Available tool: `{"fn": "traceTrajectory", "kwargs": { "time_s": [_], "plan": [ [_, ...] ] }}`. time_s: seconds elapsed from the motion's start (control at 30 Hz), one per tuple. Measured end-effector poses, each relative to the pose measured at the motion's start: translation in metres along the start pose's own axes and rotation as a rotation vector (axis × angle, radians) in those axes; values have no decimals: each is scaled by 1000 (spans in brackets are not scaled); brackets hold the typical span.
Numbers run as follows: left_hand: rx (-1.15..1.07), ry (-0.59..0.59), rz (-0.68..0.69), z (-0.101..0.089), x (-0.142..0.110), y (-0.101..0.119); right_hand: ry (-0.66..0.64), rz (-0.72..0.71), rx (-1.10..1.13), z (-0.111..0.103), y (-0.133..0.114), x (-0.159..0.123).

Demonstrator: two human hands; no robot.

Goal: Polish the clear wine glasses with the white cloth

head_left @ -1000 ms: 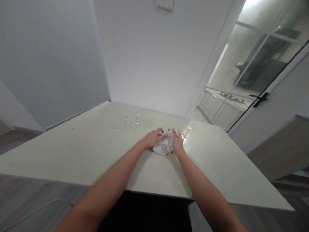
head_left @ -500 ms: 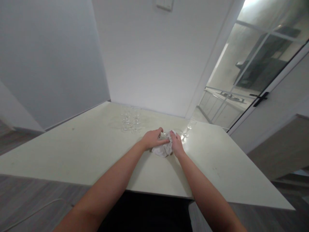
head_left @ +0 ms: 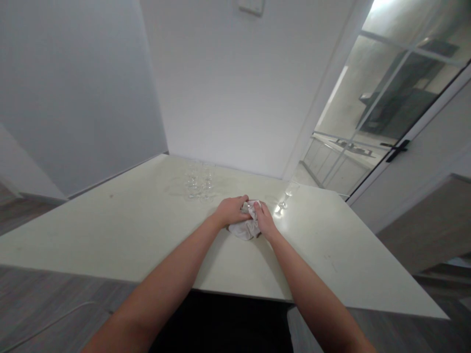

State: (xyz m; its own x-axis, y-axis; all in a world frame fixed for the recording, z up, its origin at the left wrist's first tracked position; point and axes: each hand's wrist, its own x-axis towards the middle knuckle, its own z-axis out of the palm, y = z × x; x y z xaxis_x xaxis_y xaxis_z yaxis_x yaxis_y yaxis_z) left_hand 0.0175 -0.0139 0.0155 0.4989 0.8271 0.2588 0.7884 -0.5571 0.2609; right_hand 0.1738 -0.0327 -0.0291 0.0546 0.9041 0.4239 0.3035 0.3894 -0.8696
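Observation:
Over the middle of the table, my left hand (head_left: pixel 231 211) is closed around a clear glass (head_left: pixel 246 208), of which only a small part shows between hand and cloth. My right hand (head_left: pixel 265 220) grips a crumpled white cloth (head_left: pixel 246 229) and presses it against the glass. The lower folds of the cloth hang below both hands. Just beyond my right hand, a small stemmed glass (head_left: pixel 286 196) stands upright. Several more stemmed glasses (head_left: pixel 199 182) are grouped behind my left hand, to the left.
A pale table (head_left: pixel 110 235) spreads beneath my arms, its back edge against a white wall (head_left: pixel 235 88). To the right is a glass-paned door with a black handle (head_left: pixel 399 150). A cable (head_left: pixel 51 321) lies on the floor at lower left.
My right hand and the cloth have shifted slightly left, closer to my left hand. My left fingers have drawn in around the glass. The standing glasses remain in place.

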Motion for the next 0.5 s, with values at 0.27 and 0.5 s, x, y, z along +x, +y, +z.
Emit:
{"fn": "traceTrajectory", "kwargs": {
  "time_s": [0.27,0.5],
  "plan": [
    [-45,53,70,5,2,-5,-15,7,-65,-2,3,1],
    [-107,44,81,5,1,0,31,-54,-62,-2,-4,2]
  ]
}}
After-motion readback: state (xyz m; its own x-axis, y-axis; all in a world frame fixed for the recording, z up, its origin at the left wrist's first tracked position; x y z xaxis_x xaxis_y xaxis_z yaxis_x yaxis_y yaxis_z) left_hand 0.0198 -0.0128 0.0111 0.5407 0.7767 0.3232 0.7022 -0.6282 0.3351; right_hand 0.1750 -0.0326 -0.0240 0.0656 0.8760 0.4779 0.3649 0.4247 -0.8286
